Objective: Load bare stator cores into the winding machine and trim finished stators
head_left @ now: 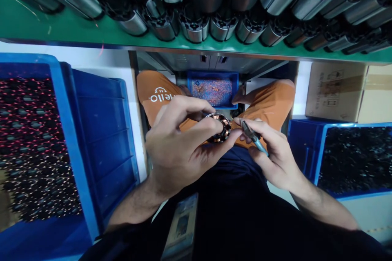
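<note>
My left hand is wrapped round a motor stator, a ring with copper windings whose open end faces up; part of it is hidden by the fingers. In my right hand are pliers with light-blue handles, their jaws pointing up and left toward the stator. Thumb and finger of the right hand close round the pliers. The jaws are just right of the stator, near my left thumb tip; whether they grip a wire end is too small to tell. Both hands are above my lap.
Rows of metal stators stand on the green bench ahead. At left, a blue crate holds many wound stators. A blue bin with black parts and a cardboard box are at right. Between my feet sits a blue tray of wire scraps.
</note>
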### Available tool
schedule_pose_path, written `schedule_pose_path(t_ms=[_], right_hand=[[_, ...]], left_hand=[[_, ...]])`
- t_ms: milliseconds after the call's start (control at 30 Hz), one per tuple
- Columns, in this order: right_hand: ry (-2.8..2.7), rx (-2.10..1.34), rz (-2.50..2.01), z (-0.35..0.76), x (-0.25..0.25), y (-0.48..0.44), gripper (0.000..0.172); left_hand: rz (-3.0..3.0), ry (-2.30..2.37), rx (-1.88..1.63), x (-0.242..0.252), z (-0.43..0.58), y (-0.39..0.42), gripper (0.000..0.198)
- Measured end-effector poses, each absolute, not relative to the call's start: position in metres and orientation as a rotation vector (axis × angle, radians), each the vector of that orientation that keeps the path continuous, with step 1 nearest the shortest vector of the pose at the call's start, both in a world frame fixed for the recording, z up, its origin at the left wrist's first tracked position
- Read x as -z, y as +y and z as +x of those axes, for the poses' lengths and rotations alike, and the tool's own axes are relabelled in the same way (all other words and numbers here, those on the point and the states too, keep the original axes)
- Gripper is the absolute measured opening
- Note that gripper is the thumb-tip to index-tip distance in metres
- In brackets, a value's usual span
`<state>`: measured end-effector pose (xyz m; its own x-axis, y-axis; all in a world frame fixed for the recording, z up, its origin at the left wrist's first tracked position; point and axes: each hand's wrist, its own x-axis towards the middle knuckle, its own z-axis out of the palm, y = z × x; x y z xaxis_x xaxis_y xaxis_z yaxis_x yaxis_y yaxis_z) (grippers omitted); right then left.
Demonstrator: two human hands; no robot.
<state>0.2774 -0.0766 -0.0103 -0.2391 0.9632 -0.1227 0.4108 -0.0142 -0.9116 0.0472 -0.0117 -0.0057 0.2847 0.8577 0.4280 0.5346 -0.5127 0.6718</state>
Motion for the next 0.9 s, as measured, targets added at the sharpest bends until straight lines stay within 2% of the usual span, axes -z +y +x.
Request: schedule_pose_path(t_ms=[233,400,500,633,800,900], right_hand=[[-1.654,-1.185,-1.443,0.274,0.013,-0.078,0.066],[-1.614,-1.285,-1.507,0.271,0.033,-0.068,0.058],[-1.649,-1.285,-1.532,0.271,0.045,-0.058,0.062],[-1.853,-1.045,-1.537,0.279,0.05,-0.048,0.075],[-2.053,-0.531,-1.467,0.287,0.048,-0.049,0.068],[-2.077,-0.382,-1.455,0.287,0.045,-0.052,0.069]], left_hand=[[2.148,1.251,-1.121,0.008,0.048,-0.011,0.021],[2.089,1.291,-1.153,0.025,0.043,-0.011,0.028],[1.862,1.271,-1.117,0.039,0.036,-0.01,0.024],[1.18,1.077,-1.121,0.05,0.036,-0.011,0.015],[0.708,0.916,-1.044,0.044,0.058,-0.01,0.026],[0.626,0.888,-1.028,0.038,0.071,-0.01,0.027]])
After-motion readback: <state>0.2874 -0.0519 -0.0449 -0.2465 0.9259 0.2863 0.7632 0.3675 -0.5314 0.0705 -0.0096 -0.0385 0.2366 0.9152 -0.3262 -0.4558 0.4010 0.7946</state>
